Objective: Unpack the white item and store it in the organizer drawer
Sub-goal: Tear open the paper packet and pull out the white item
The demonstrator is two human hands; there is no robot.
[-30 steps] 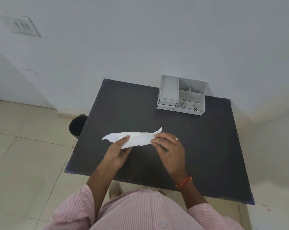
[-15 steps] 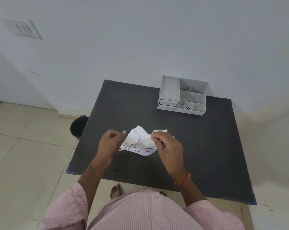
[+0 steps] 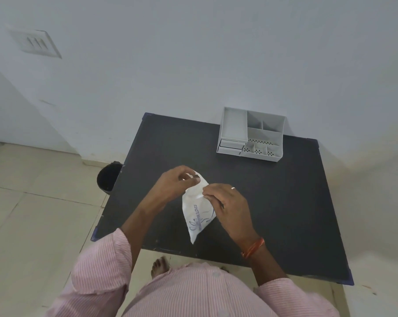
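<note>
Item: flat white paper packet with blue print [image 3: 199, 216], held upright above the near middle of the matte black rectangular table [image 3: 284, 202], lower corner hanging free toward the tabletop, clear of it or barely so; cannot tell which.

Grip: left hand [image 3: 175, 186] pinched on the top edge, thumb and fingertips closed on the paper; right hand [image 3: 225, 202] closed on the upper right edge just beside it. Both grips crowded at one end, apparently set for tearing or peeling open.

Contents: not visible; still sealed by the look of it.

Risks, judged: uneven pull tearing down through the packet and damaging what lies inside; sudden opening spilling the contents onto the table or past its near edge to the tiled floor [image 3: 33, 225]; thin paper slipping from the pinch.

Destination: grey plastic desk organizer with open compartments and small front drawers [image 3: 250, 136], at the far right of the table near the white wall [image 3: 193, 53], well apart from the packet. Drawers appear shut; opening one calls for a free hand.

Room: broad bare tabletop between packet and organizer, unobstructed. Left table edge close to the left forearm; black round bin [image 3: 108, 177] on the floor just beyond that edge.
</note>
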